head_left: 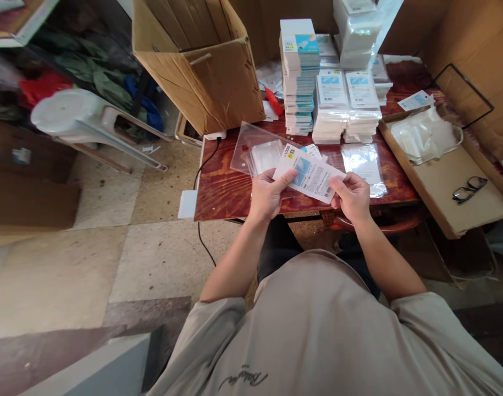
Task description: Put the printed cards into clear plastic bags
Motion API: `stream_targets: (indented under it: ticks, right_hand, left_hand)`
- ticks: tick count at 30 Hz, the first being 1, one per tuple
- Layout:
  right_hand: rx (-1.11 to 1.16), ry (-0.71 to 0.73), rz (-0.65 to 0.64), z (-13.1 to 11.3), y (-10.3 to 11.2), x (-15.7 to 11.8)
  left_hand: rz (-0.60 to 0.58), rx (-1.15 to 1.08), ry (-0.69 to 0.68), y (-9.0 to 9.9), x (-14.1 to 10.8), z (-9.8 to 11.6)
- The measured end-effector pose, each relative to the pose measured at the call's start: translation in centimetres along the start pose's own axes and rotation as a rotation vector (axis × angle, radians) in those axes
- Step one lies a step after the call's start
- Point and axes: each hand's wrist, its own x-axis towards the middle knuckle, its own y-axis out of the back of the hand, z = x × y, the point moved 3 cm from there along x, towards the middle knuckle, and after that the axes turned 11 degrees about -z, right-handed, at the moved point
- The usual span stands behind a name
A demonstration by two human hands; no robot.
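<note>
A white printed card (311, 173) with a blue picture and a yellow mark is held between both hands over the table's front part. My left hand (269, 193) grips its left end, thumb on top. At its lower right end, my right hand (353, 196) pinches it between thumb and fingers. Behind the card lie clear plastic sleeves (266, 156) on a larger transparent sheet, and another card (313, 149) partly covered by the held one. To the right rests a shiny clear packet (363, 165).
Tall stacks of cards (299, 77) and packaged stacks (331, 104) stand at the back of the red-brown table (222, 192). An open cardboard box (226, 82) is at the back left. A shallow carton (445, 187) on the right holds plastic bags and glasses (469, 190). A stool (70, 113) stands left.
</note>
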Motion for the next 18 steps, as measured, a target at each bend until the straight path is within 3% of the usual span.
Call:
stream_targets:
  ticks: [4, 8, 10, 13, 16, 18]
  right_hand:
    - [-0.059, 0.06, 0.087, -1.3, -0.8, 0.0]
    - [0.072, -0.036, -0.136, -0.6, -1.4, 0.4]
    - [0.122, -0.079, -0.207, 0.3, -2.0, 0.4]
    - [0.16, -0.032, -0.093, 1.1, -3.1, 0.2]
    - [0.166, -0.002, -0.001, 1.3, -3.3, -0.5]
    - [0.16, -0.06, -0.126, 1.3, -2.8, -1.0]
  left_hand:
    - [-0.004, -0.052, -0.085, -1.0, -0.2, -0.4]
    - [0.024, -0.081, -0.062, -1.0, -0.3, -0.8]
    - [-0.024, -0.056, -0.053, -1.1, -0.3, -1.0]
    - [-0.105, 0.001, -0.017, -1.5, -0.4, -1.7]
    - [0.012, -0.037, -0.065, -0.8, -0.3, -1.8]
    - [0.095, -0.079, -0.091, -0.1, -0.2, -1.5]
